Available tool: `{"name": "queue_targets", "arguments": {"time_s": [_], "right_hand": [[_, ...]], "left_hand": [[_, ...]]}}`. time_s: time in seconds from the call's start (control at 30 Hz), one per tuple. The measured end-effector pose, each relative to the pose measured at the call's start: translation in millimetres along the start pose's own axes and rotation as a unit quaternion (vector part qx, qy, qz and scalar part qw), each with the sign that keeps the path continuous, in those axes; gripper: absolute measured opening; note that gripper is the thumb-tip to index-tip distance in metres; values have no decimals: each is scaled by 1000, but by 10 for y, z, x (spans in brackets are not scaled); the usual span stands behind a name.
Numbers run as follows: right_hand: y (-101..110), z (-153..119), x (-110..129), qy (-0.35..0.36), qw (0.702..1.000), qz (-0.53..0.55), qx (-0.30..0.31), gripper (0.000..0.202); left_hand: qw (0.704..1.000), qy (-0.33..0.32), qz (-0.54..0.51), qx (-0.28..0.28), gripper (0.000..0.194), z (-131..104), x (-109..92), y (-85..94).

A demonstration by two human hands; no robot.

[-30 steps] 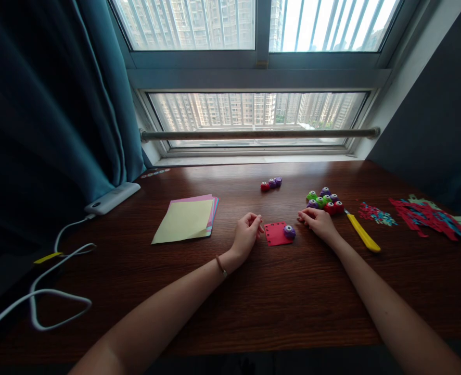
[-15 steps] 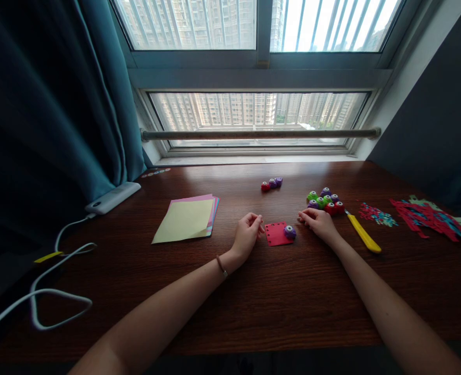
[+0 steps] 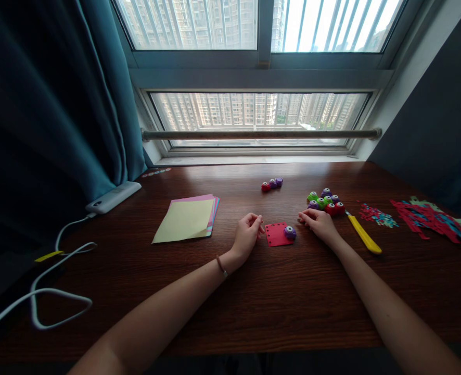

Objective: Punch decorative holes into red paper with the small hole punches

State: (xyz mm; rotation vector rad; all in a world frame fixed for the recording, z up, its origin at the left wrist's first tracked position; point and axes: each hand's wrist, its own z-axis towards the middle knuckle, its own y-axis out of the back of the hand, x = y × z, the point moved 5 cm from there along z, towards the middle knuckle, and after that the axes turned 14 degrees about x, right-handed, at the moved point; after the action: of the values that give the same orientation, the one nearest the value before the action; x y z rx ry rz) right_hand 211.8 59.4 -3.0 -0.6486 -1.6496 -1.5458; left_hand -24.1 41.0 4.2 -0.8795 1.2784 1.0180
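A small red paper square lies on the table between my hands, with small punched holes along its edges. At its right side sits a purple craft punch with a white round button, covering part of the paper. My left hand rests just left of the square, fingers curled in and nothing visible in them. To the right of the punch, my right hand lies on the table, thumb and fingers drawn together with nothing seen between them. Just behind it stands a group of green, purple and red craft punches.
Coloured paper sheets lie on the left. A yellow-handled knife, punched paper bits and red paper strips spread to the right. Farther back are more punches. A white power strip with its cable lies far left.
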Motion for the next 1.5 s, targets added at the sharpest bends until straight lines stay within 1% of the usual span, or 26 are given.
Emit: {"name": "queue_targets", "arguments": {"time_s": [0.63, 0.87, 1.5], "right_hand": [[-1, -1, 5, -2, 1000, -3, 1, 40], [-9, -2, -5, -6, 1000, 1, 0, 37], [-7, 0, 1, -7, 1000, -1, 3, 36]], "left_hand": [[1000, 1, -9, 0, 26, -8, -17, -7], [1000, 0, -4, 1, 24, -3, -10, -7], [1000, -4, 3, 5, 26, 2, -6, -6]]}}
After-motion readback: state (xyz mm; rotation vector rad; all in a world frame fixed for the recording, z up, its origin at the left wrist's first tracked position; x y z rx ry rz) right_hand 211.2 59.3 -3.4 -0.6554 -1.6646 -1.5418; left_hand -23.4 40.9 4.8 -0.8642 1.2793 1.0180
